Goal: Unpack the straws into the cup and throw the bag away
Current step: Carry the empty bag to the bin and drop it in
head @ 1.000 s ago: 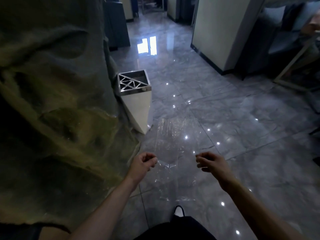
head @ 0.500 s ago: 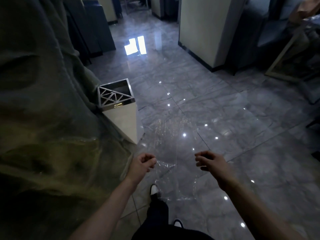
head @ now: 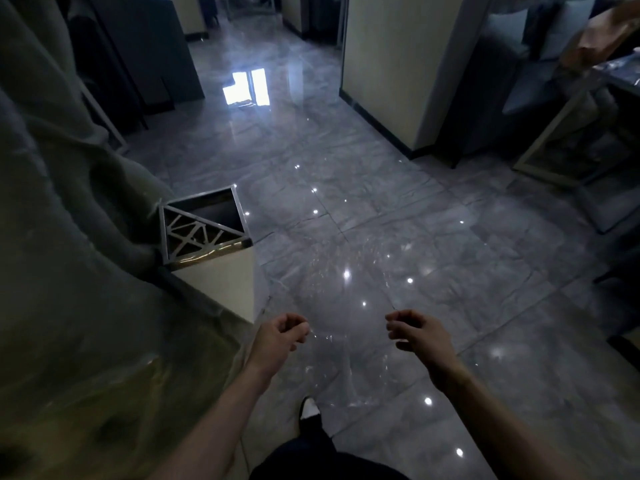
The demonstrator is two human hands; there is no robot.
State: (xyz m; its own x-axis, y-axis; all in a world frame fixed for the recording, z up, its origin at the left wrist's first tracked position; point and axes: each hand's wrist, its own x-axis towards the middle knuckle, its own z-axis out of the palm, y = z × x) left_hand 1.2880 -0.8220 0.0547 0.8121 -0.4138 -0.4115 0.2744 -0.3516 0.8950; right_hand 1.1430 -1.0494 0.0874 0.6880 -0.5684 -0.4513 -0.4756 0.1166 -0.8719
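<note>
A clear, empty plastic bag [head: 346, 306] hangs stretched in front of me over the glossy floor, hard to make out. My left hand [head: 280, 336] pinches its left edge. My right hand [head: 415, 332] has curled fingers at its right edge and seems to pinch it too. A square trash bin [head: 225, 285] stands ahead to the left, beyond my left hand. Its metal top [head: 194, 237] is half lattice, half an open hole. No straws or cup are in view.
A rough greenish rock-like wall [head: 69, 271] fills the left side, right against the bin. A cream pillar [head: 398, 64] stands ahead on the right, with dark seats and a framed table [head: 561, 116] beyond it. My shoe [head: 309, 407] is on the grey tiled floor.
I have walked forward: the bin has come closer and now sits just past my left hand. Both hands keep the same hold on the bag.
</note>
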